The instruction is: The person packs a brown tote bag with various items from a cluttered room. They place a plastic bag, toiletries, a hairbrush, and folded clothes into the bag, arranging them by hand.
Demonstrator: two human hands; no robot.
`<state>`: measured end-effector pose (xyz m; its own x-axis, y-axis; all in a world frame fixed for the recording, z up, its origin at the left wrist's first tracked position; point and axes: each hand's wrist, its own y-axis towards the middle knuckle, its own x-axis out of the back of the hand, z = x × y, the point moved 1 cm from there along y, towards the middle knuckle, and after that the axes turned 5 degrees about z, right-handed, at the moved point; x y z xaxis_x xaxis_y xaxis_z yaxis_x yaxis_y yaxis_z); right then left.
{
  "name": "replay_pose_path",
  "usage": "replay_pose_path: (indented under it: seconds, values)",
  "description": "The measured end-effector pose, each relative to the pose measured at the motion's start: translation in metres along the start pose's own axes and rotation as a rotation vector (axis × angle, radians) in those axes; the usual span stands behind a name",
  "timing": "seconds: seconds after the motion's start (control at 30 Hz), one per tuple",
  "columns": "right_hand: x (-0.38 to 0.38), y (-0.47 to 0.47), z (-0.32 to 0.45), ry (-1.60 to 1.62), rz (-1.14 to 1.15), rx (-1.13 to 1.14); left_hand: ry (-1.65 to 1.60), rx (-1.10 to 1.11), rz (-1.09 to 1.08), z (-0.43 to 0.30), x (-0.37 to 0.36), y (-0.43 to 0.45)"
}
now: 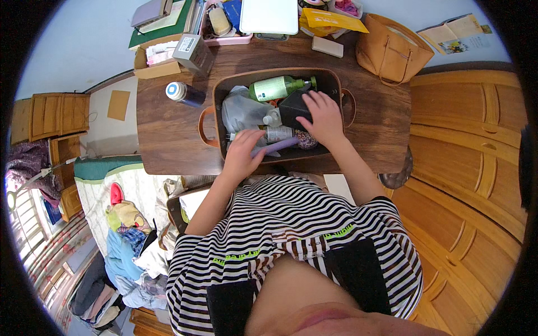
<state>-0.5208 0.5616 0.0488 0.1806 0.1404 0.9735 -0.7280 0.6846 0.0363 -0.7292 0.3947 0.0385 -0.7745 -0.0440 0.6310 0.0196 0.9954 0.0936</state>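
Note:
In front of me stands a brown storage basket (277, 72) with leather-look loop handles. My right hand (323, 119) reaches in from the right, its fingers and thumb over a black box (291, 110). My left hand (243, 153) is at the near left rim, close to a light-purple stick-like item (280, 145); whether it grips anything is hidden. A green pump bottle (273, 88) lies along the far side. Also inside are a translucent plastic bag (241, 107), a clear bottle with a white cap (273, 117), a labelled bottle (280, 133) and a patterned round item (306, 140).
The basket rests on a dark wooden table (168, 138). A dark flask (185, 93) stands left, a grey box (194, 53) behind it. Along the back are a pink tray (229, 40), a yellow packet (332, 20) and a tan handbag (391, 48). Clothes (130, 243) lie on the bed.

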Motion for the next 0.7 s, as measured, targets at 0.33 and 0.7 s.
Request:
replay_pose_path:
  seconds: [0.33,0.7]
  values:
    - [0.002,-0.001,-0.018,0.114,0.268,0.215,0.075,0.027,0.164,-0.008,-0.014,-0.022]
    - [-0.002,-0.022,-0.033,0.137,0.189,0.395,0.298,0.038,0.224,-0.001,-0.041,-0.033]
